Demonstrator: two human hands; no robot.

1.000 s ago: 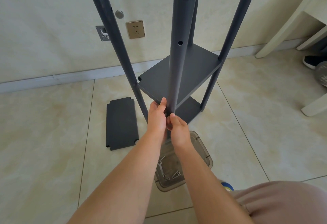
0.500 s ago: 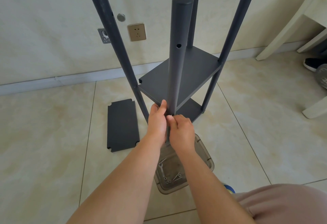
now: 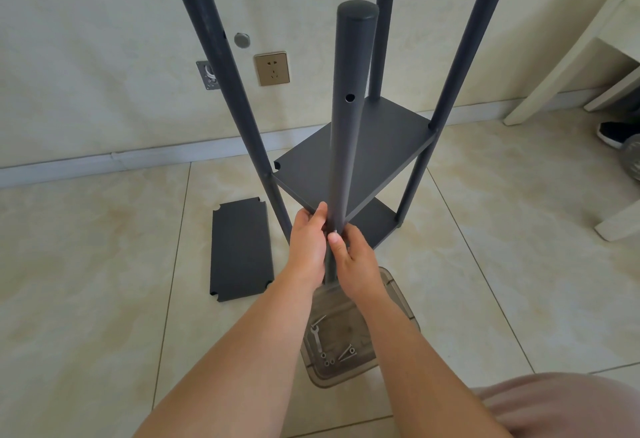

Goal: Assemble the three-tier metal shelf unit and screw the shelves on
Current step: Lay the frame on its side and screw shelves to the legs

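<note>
Head view, looking down at the floor (image 3: 104, 299).

In the middle of the frame: a dark metal shelf unit (image 3: 353, 160), standing up, four round posts, two shelves already on. Nearest post (image 3: 349, 119) straight up the centre, with an empty screw hole high on it, ready for the top shelf.

Just below centre: left hand (image 3: 308, 247) and right hand (image 3: 356, 264), both at the nearest post, right where the middle shelf (image 3: 363, 157) meets it. Left fingers (image 3: 317, 212) curled round the post, likely to keep it from wobbling. Right fingers (image 3: 337, 240) pinching something small and shiny against the post, probably a screw going in; too small to say for sure. Both hands close together, touching the same spot, so one steadies while the other turns.

Left of centre: the third shelf (image 3: 240, 250), flat on the floor, beside the unit, not touching it. Waiting its turn, most likely.

Bottom centre: a clear plastic box (image 3: 398, 299) under the arms, holding a small wrench (image 3: 317, 333) and a few screws (image 3: 348, 352). Kept near so the parts are easy to reach.

Upper left: a wall socket (image 3: 272, 68) on the wall.
</note>
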